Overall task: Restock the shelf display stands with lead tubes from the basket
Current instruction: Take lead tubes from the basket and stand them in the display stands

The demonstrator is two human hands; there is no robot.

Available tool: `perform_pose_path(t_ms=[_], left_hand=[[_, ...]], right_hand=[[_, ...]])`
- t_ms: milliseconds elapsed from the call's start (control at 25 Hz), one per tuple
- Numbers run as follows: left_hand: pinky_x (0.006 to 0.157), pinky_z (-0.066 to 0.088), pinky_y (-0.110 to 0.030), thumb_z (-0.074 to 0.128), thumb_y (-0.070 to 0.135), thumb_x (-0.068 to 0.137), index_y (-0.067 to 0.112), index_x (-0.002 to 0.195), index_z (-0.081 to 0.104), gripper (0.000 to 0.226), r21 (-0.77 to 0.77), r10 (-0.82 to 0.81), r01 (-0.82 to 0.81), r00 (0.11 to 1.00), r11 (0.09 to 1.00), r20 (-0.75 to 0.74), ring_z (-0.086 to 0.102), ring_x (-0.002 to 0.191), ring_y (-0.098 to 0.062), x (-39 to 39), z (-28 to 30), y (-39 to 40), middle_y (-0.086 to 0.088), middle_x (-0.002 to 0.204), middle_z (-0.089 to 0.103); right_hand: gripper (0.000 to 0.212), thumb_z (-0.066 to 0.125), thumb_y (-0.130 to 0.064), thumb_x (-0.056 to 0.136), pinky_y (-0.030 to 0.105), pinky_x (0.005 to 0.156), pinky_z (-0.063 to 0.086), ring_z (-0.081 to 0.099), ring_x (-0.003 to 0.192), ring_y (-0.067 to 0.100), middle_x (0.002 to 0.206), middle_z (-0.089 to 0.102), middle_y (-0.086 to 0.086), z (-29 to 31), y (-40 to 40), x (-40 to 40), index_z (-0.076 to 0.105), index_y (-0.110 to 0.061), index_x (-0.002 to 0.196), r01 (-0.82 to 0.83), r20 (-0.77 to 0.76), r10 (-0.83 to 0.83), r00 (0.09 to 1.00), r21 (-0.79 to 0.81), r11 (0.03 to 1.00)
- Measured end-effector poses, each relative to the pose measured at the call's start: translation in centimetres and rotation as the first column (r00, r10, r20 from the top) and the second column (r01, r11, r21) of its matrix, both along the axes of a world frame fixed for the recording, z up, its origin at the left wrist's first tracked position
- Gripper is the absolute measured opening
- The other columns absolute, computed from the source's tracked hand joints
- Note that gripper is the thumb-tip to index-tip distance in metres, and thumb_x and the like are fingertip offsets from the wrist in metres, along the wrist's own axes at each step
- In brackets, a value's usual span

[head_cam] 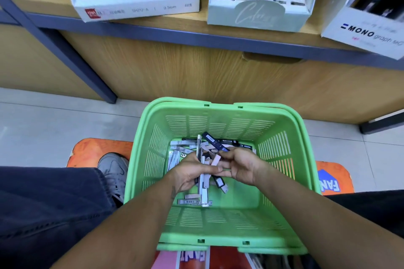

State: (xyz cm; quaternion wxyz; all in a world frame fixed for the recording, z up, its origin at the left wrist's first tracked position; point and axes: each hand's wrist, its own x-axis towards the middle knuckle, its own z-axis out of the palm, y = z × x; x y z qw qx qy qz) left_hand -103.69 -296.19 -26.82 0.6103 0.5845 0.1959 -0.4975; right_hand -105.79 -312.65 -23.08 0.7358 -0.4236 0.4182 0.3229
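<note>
Green basket (284, 150), floor, 6 o'clock of the shelf stands (140, 4): loose lead tubes (185, 201). Left hand (190, 172) grips several upright; right hand (238, 166) pinches a dark one.

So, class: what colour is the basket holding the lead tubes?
Bright green basket, with slatted sides; the head view, the only one, shows it clearly.

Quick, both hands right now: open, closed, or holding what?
Left hand: grips a bunch of lead tubes over the basket.
Right hand: pinches a dark tube at its end.
</note>
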Motion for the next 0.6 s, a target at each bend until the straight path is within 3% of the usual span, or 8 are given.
perform_pose_path(t_ms=[160, 280, 400, 440, 520, 600], left_hand=[[0.096, 0.054, -0.032, 0.095, 0.003, 0.057, 0.007, 0.125, 0.056, 0.078, -0.029, -0.155, 0.156, 0.987, 0.987, 0.033, 0.071, 0.106, -0.019, 0.8, 0.2, 0.4, -0.007, 0.109, 0.076], [0.086, 0.057, -0.027, 0.086, -0.005, 0.071, 0.012, 0.114, 0.065, 0.051, -0.066, -0.199, 0.204, 0.977, 0.977, 0.081, 0.072, 0.101, -0.017, 0.6, 1.2, 0.1, -0.007, 0.104, 0.076], [0.093, 0.056, -0.033, 0.084, 0.0, 0.075, 0.016, 0.116, 0.067, 0.047, -0.087, -0.258, 0.266, 0.961, 0.96, 0.094, 0.069, 0.107, -0.019, 0.7, 2.3, 0.1, -0.009, 0.11, 0.075], [0.094, 0.055, -0.035, 0.084, 0.001, 0.076, 0.015, 0.117, 0.066, 0.047, -0.089, -0.29, 0.298, 0.952, 0.95, 0.096, 0.068, 0.108, -0.019, 0.8, 2.5, 0.2, -0.009, 0.112, 0.074], [0.079, 0.059, -0.026, 0.079, -0.004, 0.078, 0.01, 0.114, 0.066, 0.041, -0.045, -0.277, 0.283, 0.954, 0.958, 0.112, 0.068, 0.098, -0.019, 1.1, 3.4, 0.3, -0.012, 0.107, 0.073], [0.069, 0.054, -0.018, 0.076, -0.005, 0.079, 0.011, 0.105, 0.065, 0.033, 0.028, -0.251, 0.25, 0.958, 0.968, 0.138, 0.065, 0.093, -0.014, 1.6, 4.3, 0.5, -0.009, 0.104, 0.071]], right_hand=[[0.02, 0.041, -0.006, 0.105, 0.056, 0.075, 0.061, 0.076, 0.087, 0.033, 0.096, 0.076, 0.014, 0.2, -1.1, 0.5, 0.06, -0.002, 0.107, -0.083, -0.091, 0.091, 0.992, 0.09, 0.992], [0.027, 0.039, -0.01, 0.106, 0.06, 0.079, 0.059, 0.073, 0.098, 0.042, 0.113, 0.073, 0.02, 0.5, -2.3, 0.8, 0.051, 0.001, 0.128, -0.093, -0.138, 0.11, 0.984, 0.126, 0.988], [0.024, 0.035, -0.018, 0.109, 0.058, 0.074, 0.061, 0.072, 0.096, 0.046, 0.136, 0.056, 0.031, 1.1, -2.6, 1.1, 0.045, -0.003, 0.125, -0.115, -0.164, 0.131, 0.978, 0.107, 0.988], [0.021, 0.034, -0.019, 0.109, 0.054, 0.07, 0.062, 0.073, 0.091, 0.044, 0.134, 0.055, 0.033, 1.3, -2.6, 1.2, 0.045, -0.004, 0.12, -0.143, -0.17, 0.152, 0.974, 0.06, 0.988], [0.019, 0.036, -0.019, 0.109, 0.044, 0.064, 0.064, 0.075, 0.083, 0.04, 0.119, 0.063, 0.031, 1.3, -2.7, 1.2, 0.045, -0.003, 0.114, -0.214, -0.156, 0.201, 0.967, -0.073, 0.974], [0.018, 0.037, -0.016, 0.109, 0.043, 0.068, 0.064, 0.075, 0.09, 0.041, 0.116, 0.066, 0.032, 1.6, -2.6, 1.2, 0.045, -0.003, 0.119, -0.234, -0.117, 0.222, 0.968, -0.098, 0.967]])
